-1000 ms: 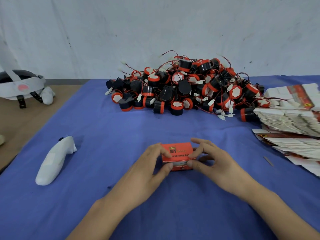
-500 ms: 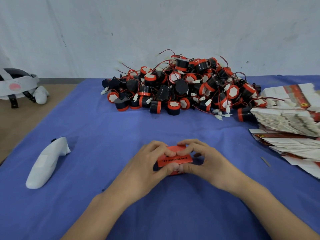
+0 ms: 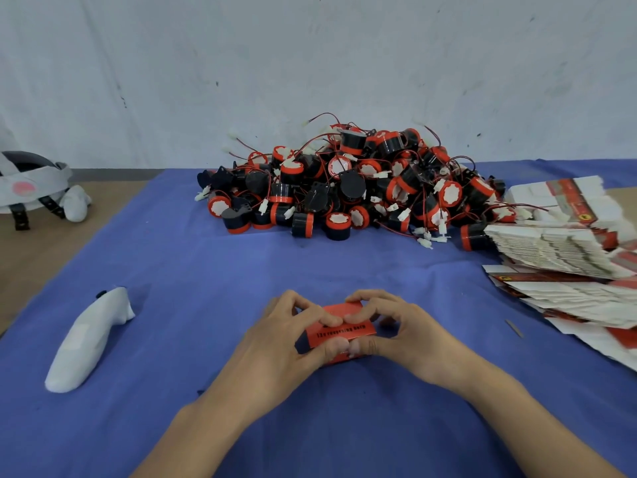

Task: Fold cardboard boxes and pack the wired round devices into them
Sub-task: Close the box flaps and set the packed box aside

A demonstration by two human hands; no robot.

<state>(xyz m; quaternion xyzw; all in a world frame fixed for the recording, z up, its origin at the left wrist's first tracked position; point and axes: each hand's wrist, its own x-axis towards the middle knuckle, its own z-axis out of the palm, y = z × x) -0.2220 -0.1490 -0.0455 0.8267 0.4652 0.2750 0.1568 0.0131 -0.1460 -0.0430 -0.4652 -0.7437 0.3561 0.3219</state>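
Note:
A small red cardboard box (image 3: 344,331) with black lettering sits low over the blue cloth in front of me. My left hand (image 3: 286,343) grips its left end, fingers curled over the top and thumb under the front edge. My right hand (image 3: 393,329) grips the right end the same way. The fingertips of both hands meet on the box's top. A big heap of black-and-red round devices (image 3: 348,188) with red wires and white plugs lies behind, near the wall. Flat unfolded boxes (image 3: 558,250) are stacked at the right.
A white controller (image 3: 88,339) lies on the blue cloth (image 3: 193,277) at the left. A white headset (image 3: 31,182) rests on the bare wooden table at the far left. A thin small sliver (image 3: 514,328) lies right of my hands.
The box has tipped so its lettered side faces me, and both hands have closed in over its top until the fingertips meet. The view shifted slightly.

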